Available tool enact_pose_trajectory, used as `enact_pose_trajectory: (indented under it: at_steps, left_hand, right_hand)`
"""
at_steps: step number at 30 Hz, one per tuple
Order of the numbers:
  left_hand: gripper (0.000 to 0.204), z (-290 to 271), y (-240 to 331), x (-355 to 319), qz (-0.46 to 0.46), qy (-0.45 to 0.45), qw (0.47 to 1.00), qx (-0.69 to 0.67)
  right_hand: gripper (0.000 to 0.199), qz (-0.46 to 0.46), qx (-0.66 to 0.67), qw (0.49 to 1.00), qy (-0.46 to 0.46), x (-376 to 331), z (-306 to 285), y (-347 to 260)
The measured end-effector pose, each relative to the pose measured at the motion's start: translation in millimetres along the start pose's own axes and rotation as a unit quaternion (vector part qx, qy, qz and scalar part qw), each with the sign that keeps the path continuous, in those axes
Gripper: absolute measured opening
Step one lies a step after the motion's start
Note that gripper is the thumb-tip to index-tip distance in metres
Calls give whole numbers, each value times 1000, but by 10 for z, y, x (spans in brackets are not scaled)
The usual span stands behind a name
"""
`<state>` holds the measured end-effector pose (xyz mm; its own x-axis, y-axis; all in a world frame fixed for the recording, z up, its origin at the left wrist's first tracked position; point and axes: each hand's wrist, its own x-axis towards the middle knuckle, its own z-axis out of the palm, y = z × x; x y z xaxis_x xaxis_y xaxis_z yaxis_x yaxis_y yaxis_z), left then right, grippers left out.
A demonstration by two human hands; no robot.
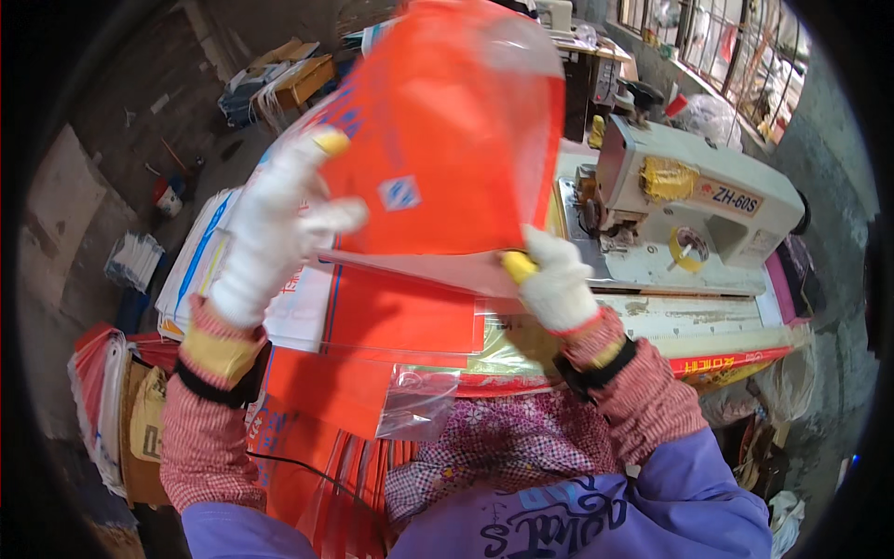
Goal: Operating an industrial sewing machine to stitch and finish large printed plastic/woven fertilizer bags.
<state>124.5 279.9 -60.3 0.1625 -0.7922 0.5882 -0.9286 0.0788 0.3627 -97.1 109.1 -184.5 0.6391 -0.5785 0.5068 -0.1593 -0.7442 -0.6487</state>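
Observation:
A large orange-red plastic bag [456, 158] with a small pale square mark is raised in front of me, its upper part blurred. My right hand [557, 279], in a white glove with a yellow thumb tip, is closed on the bag's lower right corner. At the bag's left edge is my left hand [284, 224], gloved the same way, with its fingers spread; whether it touches the bag is hard to tell. Under the raised bag lie more orange-red bags [396, 321], with a clear plastic flap [419, 401] at their near edge.
An industrial sewing machine [684, 200] stands to the right of the bag on a worktable [670, 321]. Stacked white bags [200, 247] lie left. Folded red sheets [358, 475] hang beside my lap, crossed by a black cord [307, 469]. A wooden box [303, 82] sits farther back.

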Motion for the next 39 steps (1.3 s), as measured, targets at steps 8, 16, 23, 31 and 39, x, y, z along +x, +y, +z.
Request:
enact_pose_trajectory:
  at_steps: [8,16,23,31,39]
  left_hand:
    - [34,680,-1451,-589,-110,-139,900,397]
    - [22,517,-2248,-1157,-196,-98,902,373]
    - [31,-999,-2428,-2053,-221,-372,735,522]
    - [24,-807,-1585,-545,-108,-305,889,325]
    - [37,805,-1326,208,-300,-446,837,-100]
  right_hand:
    - [25,165,328,913,175,-413,-721,112]
    - [27,215,150,965,-15,-776,-40,-115]
    - [46,84,70,988,-104,-644,-226,-538]
    - [22,-89,-67,981,-157,-193,222,-229]
    - [17,-42,-117,955,-268,-78,138,60]
